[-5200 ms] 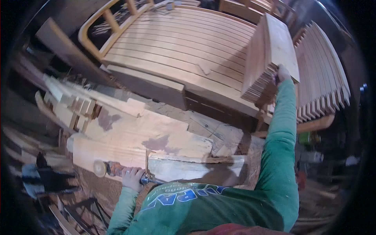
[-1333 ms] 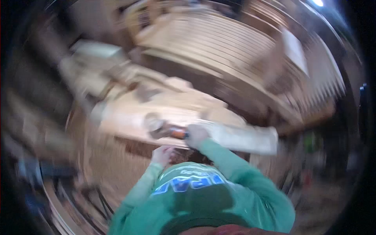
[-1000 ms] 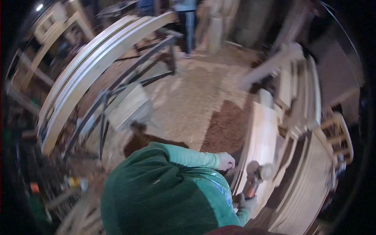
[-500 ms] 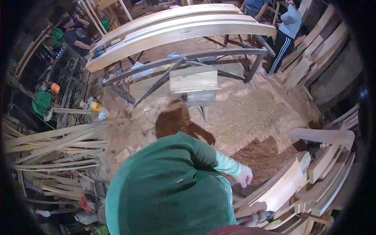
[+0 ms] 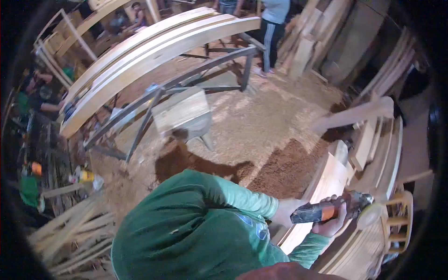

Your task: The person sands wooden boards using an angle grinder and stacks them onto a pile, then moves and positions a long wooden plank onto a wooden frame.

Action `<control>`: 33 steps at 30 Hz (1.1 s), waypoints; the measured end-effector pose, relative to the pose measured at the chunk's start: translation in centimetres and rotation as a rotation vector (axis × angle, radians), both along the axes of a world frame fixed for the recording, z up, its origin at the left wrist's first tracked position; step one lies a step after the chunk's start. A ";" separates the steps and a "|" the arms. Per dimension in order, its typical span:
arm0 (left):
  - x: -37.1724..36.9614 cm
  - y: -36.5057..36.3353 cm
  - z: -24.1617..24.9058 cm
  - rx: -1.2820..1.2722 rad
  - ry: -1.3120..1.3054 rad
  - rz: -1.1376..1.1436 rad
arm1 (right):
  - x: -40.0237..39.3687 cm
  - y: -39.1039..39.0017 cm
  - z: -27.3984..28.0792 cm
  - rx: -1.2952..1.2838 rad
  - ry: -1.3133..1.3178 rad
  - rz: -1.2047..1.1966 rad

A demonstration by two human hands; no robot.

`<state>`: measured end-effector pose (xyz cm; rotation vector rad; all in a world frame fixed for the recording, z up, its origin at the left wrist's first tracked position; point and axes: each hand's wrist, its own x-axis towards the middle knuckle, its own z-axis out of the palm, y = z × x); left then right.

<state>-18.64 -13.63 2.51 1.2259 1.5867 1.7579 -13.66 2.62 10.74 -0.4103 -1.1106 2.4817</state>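
An orange-and-black angle grinder (image 5: pixel 322 212) with a pale sanding disc (image 5: pixel 369 214) at its tip is held above a curved pale wooden board (image 5: pixel 326 179) at the lower right. My right hand (image 5: pixel 332 223) grips the grinder's body from below. My left hand (image 5: pixel 283 212), at the end of a light green sleeve, closes around the tool's black rear end. My green sweatshirt fills the bottom centre and hides what lies under it.
Long curved wooden beams (image 5: pixel 154 49) lie on a metal trestle (image 5: pixel 154 100). A wooden stool (image 5: pixel 182 114) stands on the sawdust floor (image 5: pixel 266 112). Loose slats (image 5: pixel 70 233) pile at the lower left, stacked timber (image 5: pixel 373 140) at right. Other people (image 5: pixel 273 18) stand behind.
The view has swung further round. The grinder came up from the bottom edge into plain sight, and my left hand, free half a second ago, now meets its rear end.
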 end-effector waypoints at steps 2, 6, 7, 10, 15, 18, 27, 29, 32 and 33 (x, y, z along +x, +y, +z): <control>0.1 0.0 -0.5 -0.073 -0.444 -0.446 | 2.1 0.2 -0.5 -0.125 0.216 0.127; -0.3 -0.1 1.4 -0.193 -0.956 -1.027 | 4.8 0.8 -1.8 -0.178 0.499 0.250; -0.3 0.0 1.3 -0.267 -0.951 -1.026 | 5.5 0.6 -2.2 -0.188 0.507 0.213; 0.0 0.1 3.0 -0.617 -0.821 -0.979 | 8.5 0.1 -3.5 -0.215 0.457 0.048; 3.1 1.3 -0.5 -0.532 -0.436 -0.844 | 14.8 -0.7 -5.5 -0.128 0.327 -0.240; 4.1 1.7 -1.5 -0.464 -0.127 -0.845 | 17.8 -1.6 -5.8 -0.053 0.267 -0.371; 7.3 3.3 -0.3 -0.531 0.081 -0.947 | 23.2 -2.9 -6.2 0.017 0.238 -0.497; 8.1 3.7 -0.4 -0.534 0.126 -0.962 | 24.0 -3.0 -6.4 0.001 0.211 -0.530; 9.4 4.1 -1.8 -0.528 0.148 -0.970 | 25.0 -3.4 -6.4 -0.042 0.175 -0.571; 9.7 4.2 -2.1 -0.527 0.148 -0.968 | 25.1 -3.4 -6.5 -0.045 0.172 -0.568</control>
